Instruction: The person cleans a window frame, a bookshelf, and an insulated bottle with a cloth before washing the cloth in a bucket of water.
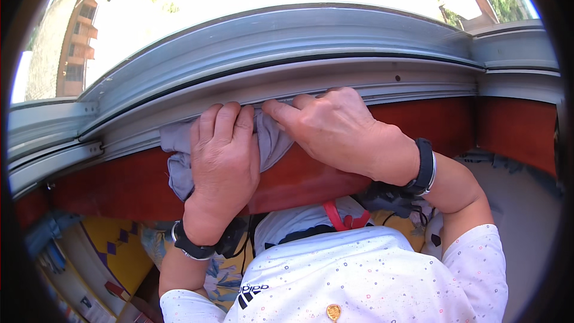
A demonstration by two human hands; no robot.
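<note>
A crumpled grey cloth (178,170) lies against the metal window track (412,88) and drapes over the edge of the reddish-brown sill (311,182). My left hand (222,152) presses on the cloth from above, its fingers bent and gripping it by the track. To its right, my right hand (338,128) has its fingers curled together, with the index finger and thumb side at the cloth's right end, pushing it into the track groove. The right fingertips are partly hidden in the groove. Both wrists wear dark bands.
A grey sliding window frame (287,30) runs across in front, with bright outdoors beyond it. A short metal rail end (60,164) stands at the left. Below left are shelves (89,299) and a yellow panel with purple diamonds (116,245). Dark straps and cords hang near my chest.
</note>
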